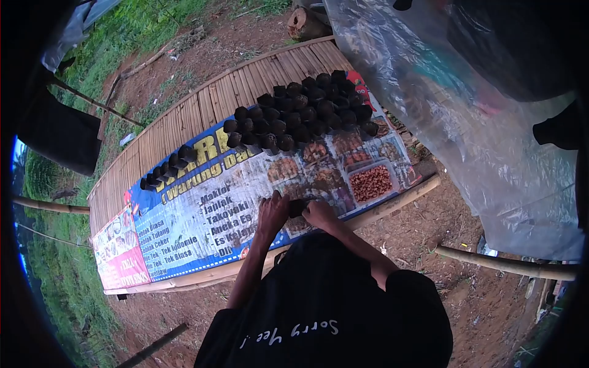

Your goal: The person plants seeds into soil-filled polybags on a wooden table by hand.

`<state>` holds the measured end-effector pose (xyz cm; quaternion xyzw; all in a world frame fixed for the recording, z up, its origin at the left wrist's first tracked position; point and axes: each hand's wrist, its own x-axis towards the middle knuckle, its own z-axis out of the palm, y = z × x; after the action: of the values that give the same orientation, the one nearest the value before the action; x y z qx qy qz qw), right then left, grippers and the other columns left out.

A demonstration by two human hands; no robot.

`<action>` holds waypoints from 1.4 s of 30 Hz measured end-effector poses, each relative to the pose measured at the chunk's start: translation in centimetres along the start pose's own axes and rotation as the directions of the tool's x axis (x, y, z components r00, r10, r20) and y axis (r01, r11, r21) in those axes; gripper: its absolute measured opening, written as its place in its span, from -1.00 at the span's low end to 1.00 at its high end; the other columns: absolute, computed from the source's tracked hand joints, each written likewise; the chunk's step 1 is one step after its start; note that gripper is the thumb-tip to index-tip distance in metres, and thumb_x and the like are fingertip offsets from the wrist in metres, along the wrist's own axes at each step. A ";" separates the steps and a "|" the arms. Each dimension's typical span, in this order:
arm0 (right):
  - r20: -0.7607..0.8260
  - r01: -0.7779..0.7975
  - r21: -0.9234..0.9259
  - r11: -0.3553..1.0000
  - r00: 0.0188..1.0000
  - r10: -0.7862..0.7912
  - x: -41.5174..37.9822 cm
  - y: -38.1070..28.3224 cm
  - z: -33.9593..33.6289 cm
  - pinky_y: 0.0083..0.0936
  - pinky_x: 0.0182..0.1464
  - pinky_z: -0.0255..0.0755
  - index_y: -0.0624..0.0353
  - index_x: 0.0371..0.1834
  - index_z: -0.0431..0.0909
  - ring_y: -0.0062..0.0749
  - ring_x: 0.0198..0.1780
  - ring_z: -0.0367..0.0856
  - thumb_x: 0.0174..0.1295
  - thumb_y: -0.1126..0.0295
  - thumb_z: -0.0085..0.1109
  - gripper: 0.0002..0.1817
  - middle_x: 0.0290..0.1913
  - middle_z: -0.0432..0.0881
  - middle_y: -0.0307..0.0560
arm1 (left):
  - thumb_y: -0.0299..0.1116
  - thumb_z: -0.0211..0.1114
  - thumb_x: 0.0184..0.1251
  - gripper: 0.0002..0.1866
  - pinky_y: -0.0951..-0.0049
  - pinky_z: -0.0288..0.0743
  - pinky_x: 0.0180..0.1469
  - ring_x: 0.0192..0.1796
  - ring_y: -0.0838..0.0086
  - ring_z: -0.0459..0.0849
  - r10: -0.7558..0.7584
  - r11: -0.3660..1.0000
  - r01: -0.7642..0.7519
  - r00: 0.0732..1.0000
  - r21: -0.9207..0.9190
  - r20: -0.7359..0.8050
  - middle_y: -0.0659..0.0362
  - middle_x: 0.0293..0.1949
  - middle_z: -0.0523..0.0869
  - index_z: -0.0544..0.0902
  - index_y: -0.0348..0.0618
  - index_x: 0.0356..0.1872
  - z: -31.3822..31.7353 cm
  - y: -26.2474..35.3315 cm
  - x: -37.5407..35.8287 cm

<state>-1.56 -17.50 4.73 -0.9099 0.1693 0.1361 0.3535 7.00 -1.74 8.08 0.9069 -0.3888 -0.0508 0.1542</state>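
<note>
Blk bag, small, plain, partly hidden, fingers of L hand & R hand gripping it

The table is made of thin bamboo sticks. A big sign lies on it, with blue edges, yellow and black words, pictures of food and a pink part at the left end. A see-through plastic sheet hangs on the right, over a pole. A cut log sits behind the table. Brown dirt and green grass are all around. A black cloth hangs on the left.
</note>
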 end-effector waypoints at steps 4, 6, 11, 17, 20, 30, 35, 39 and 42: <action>-0.164 0.045 -0.114 0.992 0.984 -0.064 -0.6 -0.6 -0.7 -0.08 -0.10 0.53 0.25 -0.38 0.65 0.14 -0.22 0.66 0.11 0.08 0.23 -0.62 -0.38 0.66 0.22 | -0.32 0.29 0.20 -0.85 0.12 0.48 -0.16 -0.31 0.10 0.65 -0.021 0.998 0.019 0.999 -0.056 -0.039 0.02 -0.19 0.57 0.66 -0.10 -0.25 -0.7 0.6 -0.5; -0.187 0.091 -0.095 0.991 0.976 -0.108 0.0 0.0 -0.5 -0.10 -0.16 0.53 0.24 -0.43 0.65 0.06 -0.29 0.67 0.11 0.10 0.23 -0.64 -0.43 0.66 0.16 | -0.33 0.29 0.19 -0.85 0.12 0.50 -0.17 -0.30 0.10 0.65 -0.062 0.995 0.059 0.997 -0.082 -0.038 0.02 -0.17 0.56 0.67 -0.10 -0.24 -0.4 0.8 -1.0; -0.153 0.072 -0.152 0.986 0.984 -0.096 0.8 0.6 -0.8 -0.08 -0.15 0.50 0.23 -0.38 0.65 0.05 -0.25 0.67 0.12 0.08 0.21 -0.64 -0.39 0.67 0.14 | -0.36 0.30 0.16 -0.83 0.13 0.54 -0.23 -0.33 0.06 0.65 -0.135 0.984 0.125 0.988 -0.123 -0.072 0.02 -0.15 0.55 0.66 -0.09 -0.22 -0.1 1.1 -1.2; -0.137 0.116 -0.140 0.983 0.981 -0.135 0.9 0.4 -1.9 -0.08 -0.11 0.49 0.21 -0.41 0.65 0.01 -0.26 0.67 0.11 0.11 0.18 -0.66 -0.44 0.68 0.08 | -0.35 0.30 0.17 -0.85 0.04 0.56 -0.31 -0.35 0.00 0.67 -0.137 0.975 0.109 0.981 -0.194 -0.136 0.01 -0.12 0.55 0.64 -0.10 -0.25 0.9 0.5 -1.1; -0.161 0.136 -0.149 0.980 0.974 -0.159 0.9 0.3 -2.1 -0.13 -0.17 0.52 0.20 -0.46 0.67 0.04 -0.28 0.67 0.10 0.13 0.23 -0.68 -0.44 0.67 0.12 | -0.34 0.30 0.17 -0.85 0.05 0.57 -0.29 -0.35 0.00 0.68 -0.188 0.966 0.166 0.977 -0.200 -0.098 -0.01 -0.12 0.56 0.65 -0.10 -0.25 1.1 0.4 -1.3; -0.155 0.139 -0.193 0.971 0.973 -0.171 1.4 0.1 -2.7 -0.13 -0.19 0.51 0.17 -0.46 0.68 0.01 -0.28 0.68 0.08 0.11 0.23 -0.68 -0.45 0.68 0.10 | -0.34 0.30 0.17 -0.86 0.06 0.57 -0.29 -0.33 0.00 0.68 -0.184 0.966 0.167 0.981 -0.199 -0.068 0.00 -0.13 0.57 0.65 -0.12 -0.27 1.2 0.1 -0.8; -0.182 0.167 -0.183 0.969 0.963 -0.200 1.8 0.2 -2.4 -0.15 -0.20 0.51 0.16 -0.47 0.68 -0.01 -0.35 0.68 0.09 0.09 0.23 -0.67 -0.49 0.67 0.08 | -0.35 0.29 0.16 -0.86 0.05 0.56 -0.28 -0.31 -0.01 0.68 -0.211 0.955 0.193 0.976 -0.225 -0.059 0.01 -0.14 0.57 0.64 -0.12 -0.28 1.4 0.1 -1.0; -0.211 0.168 -0.219 0.961 0.954 -0.215 2.4 0.8 -1.9 -0.15 -0.20 0.51 0.18 -0.47 0.68 0.00 -0.36 0.68 0.10 0.07 0.22 -0.64 -0.51 0.66 0.07 | -0.35 0.29 0.16 -0.87 0.04 0.56 -0.29 -0.28 -0.02 0.68 -0.217 0.958 0.203 0.975 -0.200 -0.050 0.02 -0.14 0.58 0.64 -0.12 -0.30 0.8 0.2 -1.0; -0.219 0.182 -0.195 0.964 0.950 -0.224 1.9 0.7 -1.5 -0.16 -0.19 0.50 0.20 -0.46 0.67 0.00 -0.35 0.67 0.11 0.07 0.21 -0.64 -0.50 0.66 0.08 | -0.35 0.28 0.17 -0.89 0.04 0.56 -0.29 -0.28 -0.01 0.68 -0.259 0.945 0.241 0.965 -0.222 -0.052 0.03 -0.15 0.58 0.64 -0.11 -0.31 0.6 0.6 -1.3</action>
<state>0.03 -19.45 4.67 -0.9593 0.1035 0.0024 0.2626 5.62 -1.34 7.63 0.9283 -0.2563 -0.0748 0.2588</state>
